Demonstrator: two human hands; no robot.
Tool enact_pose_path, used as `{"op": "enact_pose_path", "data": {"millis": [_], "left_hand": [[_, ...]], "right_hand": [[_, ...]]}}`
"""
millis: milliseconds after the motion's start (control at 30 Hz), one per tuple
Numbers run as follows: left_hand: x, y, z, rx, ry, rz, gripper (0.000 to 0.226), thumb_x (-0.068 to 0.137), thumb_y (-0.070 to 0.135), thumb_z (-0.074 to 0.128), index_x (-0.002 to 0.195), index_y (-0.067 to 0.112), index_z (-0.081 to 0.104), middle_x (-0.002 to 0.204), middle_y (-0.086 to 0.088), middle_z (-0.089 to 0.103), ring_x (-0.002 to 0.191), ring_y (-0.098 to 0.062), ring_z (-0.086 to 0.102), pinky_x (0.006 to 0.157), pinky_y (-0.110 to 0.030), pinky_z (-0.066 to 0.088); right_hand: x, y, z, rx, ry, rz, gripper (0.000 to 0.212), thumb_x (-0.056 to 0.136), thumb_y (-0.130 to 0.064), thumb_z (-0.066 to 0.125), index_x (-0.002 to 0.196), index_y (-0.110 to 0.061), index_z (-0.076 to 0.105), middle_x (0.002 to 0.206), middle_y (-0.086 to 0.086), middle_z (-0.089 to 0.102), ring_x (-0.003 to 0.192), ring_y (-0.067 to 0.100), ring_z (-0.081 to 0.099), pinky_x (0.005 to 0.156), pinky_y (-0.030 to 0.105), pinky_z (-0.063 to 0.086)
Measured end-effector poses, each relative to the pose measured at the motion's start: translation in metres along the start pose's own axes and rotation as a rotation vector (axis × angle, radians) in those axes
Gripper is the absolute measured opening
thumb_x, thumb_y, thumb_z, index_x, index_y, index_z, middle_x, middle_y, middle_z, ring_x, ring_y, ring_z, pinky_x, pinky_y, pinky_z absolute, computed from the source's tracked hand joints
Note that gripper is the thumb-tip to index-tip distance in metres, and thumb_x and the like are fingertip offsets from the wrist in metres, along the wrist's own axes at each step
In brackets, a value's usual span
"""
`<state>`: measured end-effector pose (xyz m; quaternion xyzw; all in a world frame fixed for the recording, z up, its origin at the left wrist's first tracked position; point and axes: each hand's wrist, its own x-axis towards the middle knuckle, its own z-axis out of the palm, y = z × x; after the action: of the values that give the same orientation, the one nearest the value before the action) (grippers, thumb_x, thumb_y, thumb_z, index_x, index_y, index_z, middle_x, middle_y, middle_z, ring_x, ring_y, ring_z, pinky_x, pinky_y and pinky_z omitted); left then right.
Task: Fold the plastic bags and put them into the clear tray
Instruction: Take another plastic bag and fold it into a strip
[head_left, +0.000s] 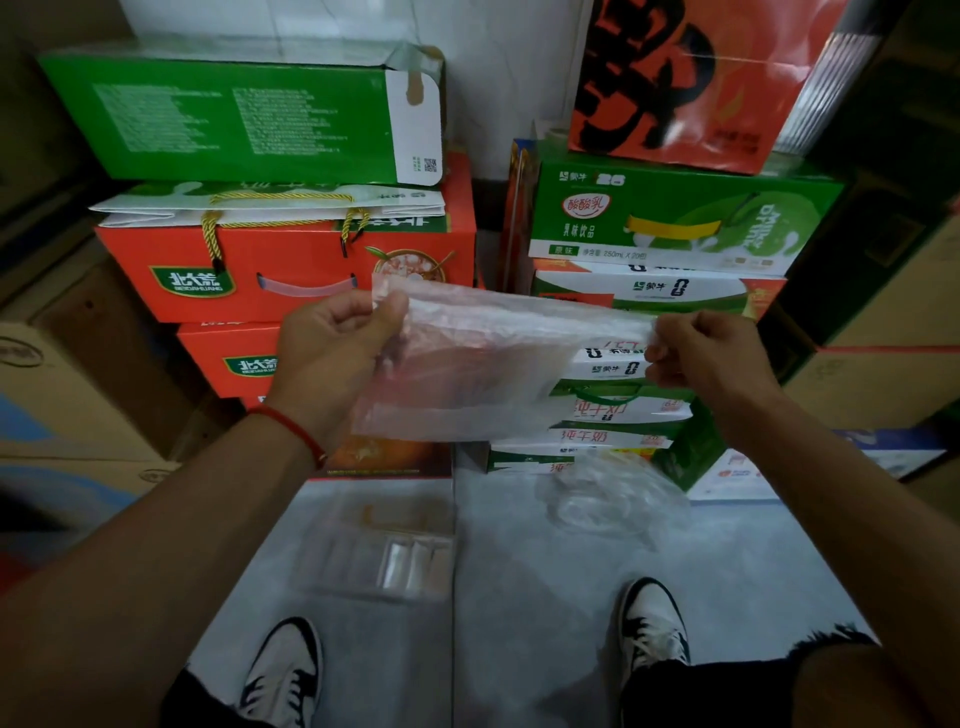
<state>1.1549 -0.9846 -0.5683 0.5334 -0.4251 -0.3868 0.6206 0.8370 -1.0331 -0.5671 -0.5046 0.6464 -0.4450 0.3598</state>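
Roughly midway, judging by the head view. Left hand pinches the upper left corner of a translucent plastic bag and right hand pinches its right edge, so the bag hangs stretched between them at frame centre, in front of stacked cartons. It looks flattened, maybe folded once; hard to tell. Clear tray sits on the grey floor at lower centre, already holding what look like a few folded bags. A crumpled loose bag lies right of the tray, still unfolded. Left to do: finish this bag, place it, then the loose one.
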Motion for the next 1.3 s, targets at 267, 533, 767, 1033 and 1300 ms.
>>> {"op": "enact_pose_path", "data": {"millis": [267,533,767,1033,1300], "left_hand": [[-0.013,0.020,0.007,0.367,-0.432,0.360,0.002,0.087,0.020,0.075,0.088,0.019,0.076,0.073,-0.004,0.073,0.063,-0.010,0.066,0.062,-0.024,0.055],[-0.013,0.013,-0.005,0.329,-0.471,0.071,0.017,0.092,0.024,0.071,0.096,0.008,0.077,0.080,-0.009,0.076,0.067,-0.011,0.067,0.065,-0.025,0.053],[-0.005,0.010,-0.006,0.118,-0.129,0.004,0.027,0.087,0.039,0.071,0.089,0.013,0.079,0.091,-0.017,0.076,0.080,-0.023,0.069,0.085,-0.049,0.057],[-0.027,-0.001,0.019,-0.013,-0.490,-0.473,0.031,0.089,0.021,0.067,0.113,0.002,0.072,0.105,-0.014,0.077,0.093,-0.022,0.074,0.085,-0.031,0.060],[-0.018,-0.007,0.014,0.037,-0.274,-0.338,0.018,0.098,0.014,0.064,0.106,0.002,0.074,0.094,-0.011,0.077,0.080,-0.017,0.071,0.072,-0.031,0.060]], "right_hand": [[-0.041,-0.035,0.046,-0.311,-0.398,-0.606,0.047,0.097,-0.059,0.060,0.132,-0.028,0.060,0.127,-0.014,0.065,0.115,0.000,0.061,0.091,0.022,0.048],[-0.046,-0.034,0.069,-0.091,-0.423,-0.576,0.036,0.102,-0.031,0.065,0.072,-0.011,0.064,0.050,-0.003,0.056,0.040,0.008,0.046,0.043,0.025,0.034],[-0.042,-0.032,0.057,0.053,-0.291,-0.436,0.039,0.103,-0.030,0.065,0.081,0.003,0.068,0.050,0.009,0.052,0.039,0.014,0.042,0.038,0.023,0.034],[-0.032,-0.035,0.042,0.333,-0.114,-0.111,0.059,0.101,-0.046,0.063,0.105,0.012,0.067,0.100,0.045,0.060,0.077,0.030,0.057,0.068,0.049,0.053],[-0.042,-0.008,0.033,0.215,-0.491,0.045,0.031,0.101,-0.036,0.064,0.096,-0.008,0.076,0.087,0.009,0.073,0.074,0.021,0.067,0.066,0.034,0.055]]}}
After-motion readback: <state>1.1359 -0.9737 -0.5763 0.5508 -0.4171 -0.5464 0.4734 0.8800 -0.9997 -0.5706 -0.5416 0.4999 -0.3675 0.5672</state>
